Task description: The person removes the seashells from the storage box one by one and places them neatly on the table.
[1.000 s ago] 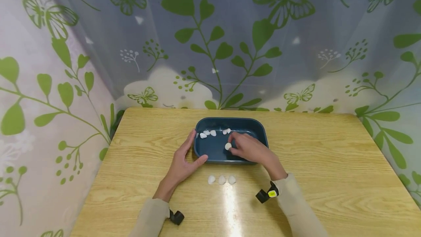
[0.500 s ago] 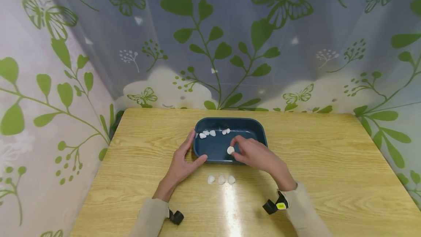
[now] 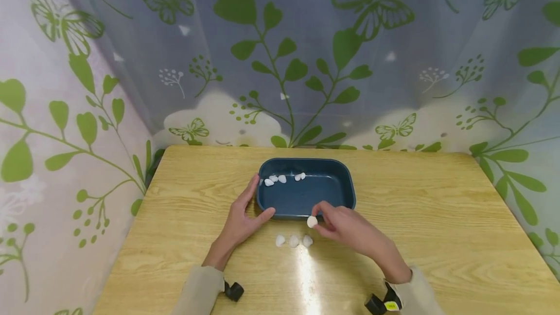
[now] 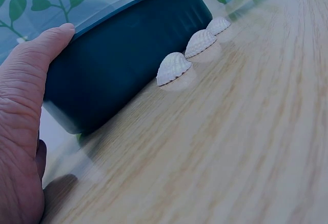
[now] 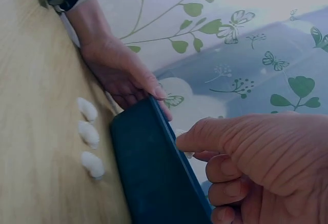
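A white seashell (image 3: 312, 221) is pinched between the thumb and index finger of my right hand (image 3: 350, 230), just over the near rim of a dark blue tray (image 3: 315, 196). In the right wrist view that shell is mostly hidden behind the thumb. My left hand (image 3: 242, 218) rests against the tray's left end, fairly straight fingers along the side and thumb at the near rim. Several white shells (image 3: 282, 179) lie inside the tray towards its far wall. On the table in front stand three ribbed shells in a row, the left one (image 4: 173, 69) nearest my left hand.
The wooden table (image 3: 437, 218) extends on both sides of the tray. A curtain (image 3: 306, 52) with green leaves and butterflies hangs behind it and at the sides. Glare falls on the table below the row of shells.
My right hand has drawn the pinched shell from inside the tray back towards me, to the near rim. The left hand has stayed at the tray's left end.
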A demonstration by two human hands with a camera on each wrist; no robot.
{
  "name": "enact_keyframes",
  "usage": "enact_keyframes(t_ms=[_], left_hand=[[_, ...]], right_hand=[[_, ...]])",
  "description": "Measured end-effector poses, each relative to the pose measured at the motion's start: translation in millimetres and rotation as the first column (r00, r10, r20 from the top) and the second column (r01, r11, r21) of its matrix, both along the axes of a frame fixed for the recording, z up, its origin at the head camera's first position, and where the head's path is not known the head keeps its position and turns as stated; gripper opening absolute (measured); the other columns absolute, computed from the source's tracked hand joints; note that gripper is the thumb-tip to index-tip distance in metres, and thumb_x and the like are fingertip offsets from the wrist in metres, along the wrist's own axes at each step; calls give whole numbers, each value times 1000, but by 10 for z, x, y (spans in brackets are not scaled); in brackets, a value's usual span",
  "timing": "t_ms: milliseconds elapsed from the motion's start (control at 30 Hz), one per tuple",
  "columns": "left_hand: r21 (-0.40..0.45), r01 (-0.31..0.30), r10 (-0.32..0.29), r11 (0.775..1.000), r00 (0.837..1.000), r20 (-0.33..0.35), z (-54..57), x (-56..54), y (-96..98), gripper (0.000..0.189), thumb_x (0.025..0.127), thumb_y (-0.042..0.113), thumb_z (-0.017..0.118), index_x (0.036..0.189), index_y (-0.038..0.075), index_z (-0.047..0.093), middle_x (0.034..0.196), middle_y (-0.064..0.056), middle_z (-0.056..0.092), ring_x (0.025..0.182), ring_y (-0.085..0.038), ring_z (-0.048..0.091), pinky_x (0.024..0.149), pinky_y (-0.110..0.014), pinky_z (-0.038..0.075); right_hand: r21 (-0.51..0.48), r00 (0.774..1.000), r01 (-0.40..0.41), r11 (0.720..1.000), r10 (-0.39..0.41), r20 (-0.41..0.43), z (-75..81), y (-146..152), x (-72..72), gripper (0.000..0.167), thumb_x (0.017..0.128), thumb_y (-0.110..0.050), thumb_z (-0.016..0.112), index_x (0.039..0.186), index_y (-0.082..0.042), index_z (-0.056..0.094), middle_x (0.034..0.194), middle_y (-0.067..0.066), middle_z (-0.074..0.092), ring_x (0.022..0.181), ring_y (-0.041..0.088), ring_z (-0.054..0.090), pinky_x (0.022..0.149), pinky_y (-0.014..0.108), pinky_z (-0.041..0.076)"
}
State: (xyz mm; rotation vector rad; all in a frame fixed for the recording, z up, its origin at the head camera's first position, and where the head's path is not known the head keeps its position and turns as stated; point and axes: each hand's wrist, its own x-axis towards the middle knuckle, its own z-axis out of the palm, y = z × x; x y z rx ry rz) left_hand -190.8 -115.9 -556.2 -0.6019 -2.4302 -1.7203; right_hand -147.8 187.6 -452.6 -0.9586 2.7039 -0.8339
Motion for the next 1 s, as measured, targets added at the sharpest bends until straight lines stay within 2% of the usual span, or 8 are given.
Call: enact_keyframes(t_ms=[167,300,567,700,1000], left_hand=[[-24,-6,6,1000,1000,-1,-17,1,-16,95,93,28,81,168,22,23,173,-5,24,159,-18,21,127,-49,25],[-25,-2,2,1000,1000,2,-12,4,-16,95,94,32,80,168,23,22,173,-8,23,159,-20,20,127,-52,25],[-22,-5,5,1000,1000,9,1,2,-11,94,94,33,81,168,25,23,173,-3,23,159,-20,20,127,-55,24],[-14,-7,7,1000,1000,13,0,4,-9,94,94,31,81,168,26,23,173,-1,23,159,-19,20,127,-55,23],[-17,-1,1,1000,1000,23,1,-1,-6,96,94,32,81,168,26,22,174,-5,22,159,-17,19,128,-52,23]], right_hand=[[-1,1000,-11,1000,11,12,-63,31,71,18,102,-13,69,118,-8,61,66,-15,38,54,-4,31,50,18,34],[11,1000,-19,1000,19,11,-107,54,108,20,101,-11,70,118,-8,61,66,-14,40,55,-4,31,51,17,34],[27,999,-30,999,29,26,-208,95,162,17,101,-11,69,116,-11,61,64,-18,34,55,-4,29,50,17,30],[27,998,-30,999,28,58,-274,107,159,16,100,-10,70,114,-11,61,63,-18,34,54,-4,29,50,17,28],[49,992,-23,999,17,124,-403,125,107,14,98,-11,72,110,-10,65,66,-16,45,57,-3,38,51,18,36]])
